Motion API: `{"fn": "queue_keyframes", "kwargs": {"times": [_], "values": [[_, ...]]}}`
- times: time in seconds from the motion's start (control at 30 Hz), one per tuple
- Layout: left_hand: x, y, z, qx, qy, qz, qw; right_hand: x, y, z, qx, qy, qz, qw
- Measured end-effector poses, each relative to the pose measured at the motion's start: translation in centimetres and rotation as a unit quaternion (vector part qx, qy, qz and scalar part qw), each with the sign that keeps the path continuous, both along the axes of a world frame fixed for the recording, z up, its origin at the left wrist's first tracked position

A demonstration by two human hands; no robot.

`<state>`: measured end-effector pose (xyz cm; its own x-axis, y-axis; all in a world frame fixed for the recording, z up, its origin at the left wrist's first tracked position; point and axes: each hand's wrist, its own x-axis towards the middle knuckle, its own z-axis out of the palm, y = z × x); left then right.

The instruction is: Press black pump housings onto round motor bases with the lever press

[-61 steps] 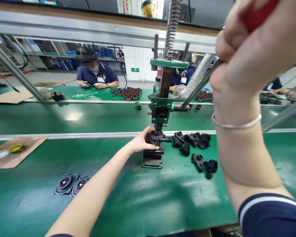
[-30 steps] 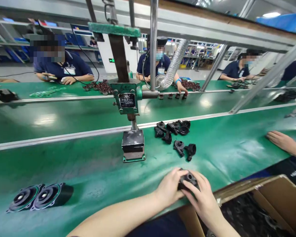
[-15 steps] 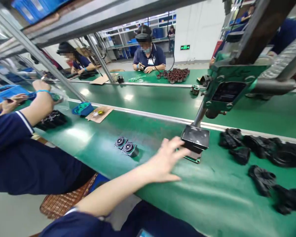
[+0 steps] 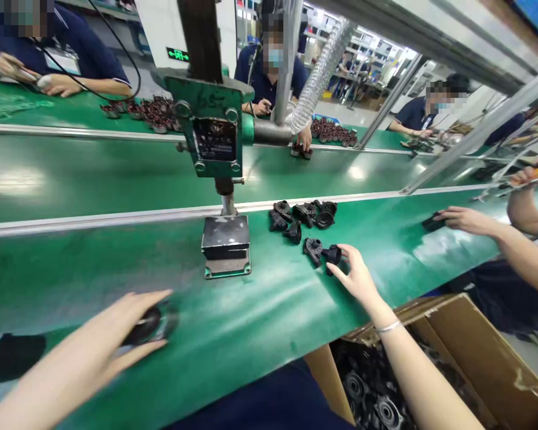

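At the lower left, my left hand [image 4: 137, 319] is wrapped round a round black housing [image 4: 155, 322] with a green ring, slightly blurred. Another such housing [image 4: 15, 352] lies at the left edge. My right hand [image 4: 352, 275] has its thumb and fingers around a black plastic part [image 4: 332, 254] on the green bench. Touching or close to that part is a second black part [image 4: 314, 249]. Several more black parts [image 4: 302, 216] lie in a group behind. Between my hands stands a green press [image 4: 217, 128] above a black metal block [image 4: 226, 236].
An open cardboard box [image 4: 466, 340] of black parts stands below the bench's front edge. A co-worker's hand [image 4: 468, 220] touches a dark part at the right. Across the belt sit people beside piles of dark red parts [image 4: 155, 113].
The view has swung right. My left hand, open near the press before, now holds a round housing left of it. My right hand has come into view at the black parts.
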<state>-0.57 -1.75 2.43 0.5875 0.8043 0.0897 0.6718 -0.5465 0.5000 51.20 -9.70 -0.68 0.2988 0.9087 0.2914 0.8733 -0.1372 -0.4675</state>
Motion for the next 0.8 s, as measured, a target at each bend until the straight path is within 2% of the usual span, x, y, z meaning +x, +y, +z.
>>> {"fn": "queue_keyframes", "kwargs": {"times": [0.1, 0.2, 0.3, 0.4, 0.43, 0.47, 0.53, 0.6, 0.8], "values": [[6.3, -0.8, 0.7, -0.043, -0.028, -0.043, 0.998, -1.9, 1.0, -1.2, 0.013, 0.078, -0.035, 0.996], [10.1, -1.1, -0.2, -0.079, -0.111, -0.063, 0.989, -2.7, 0.7, 0.0, -0.004, 0.161, -0.031, 0.986], [11.6, -1.5, -1.7, -0.103, -0.185, -0.061, 0.975, -4.0, -0.5, 2.2, -0.067, 0.262, 0.028, 0.962], [12.1, -2.1, -2.8, -0.137, -0.239, -0.03, 0.961, -6.5, -1.3, 3.5, -0.201, 0.387, 0.111, 0.893], [12.1, -2.3, -3.1, -0.155, -0.257, -0.018, 0.954, -7.3, -1.3, 3.5, -0.241, 0.405, 0.137, 0.871], [12.1, -2.5, -3.3, -0.176, -0.274, -0.007, 0.946, -8.1, -1.1, 3.5, -0.266, 0.393, 0.162, 0.865], [12.1, -2.7, -3.6, -0.219, -0.3, 0.009, 0.929, -9.1, -0.6, 3.1, -0.263, 0.308, 0.202, 0.892], [12.1, -2.8, -3.7, -0.243, -0.314, 0.018, 0.918, -9.7, -0.1, 2.6, -0.227, 0.227, 0.217, 0.922], [12.1, -2.9, -3.9, -0.24, -0.322, 0.016, 0.916, -12.7, 0.0, 0.3, -0.1, 0.061, 0.17, 0.979]]}}
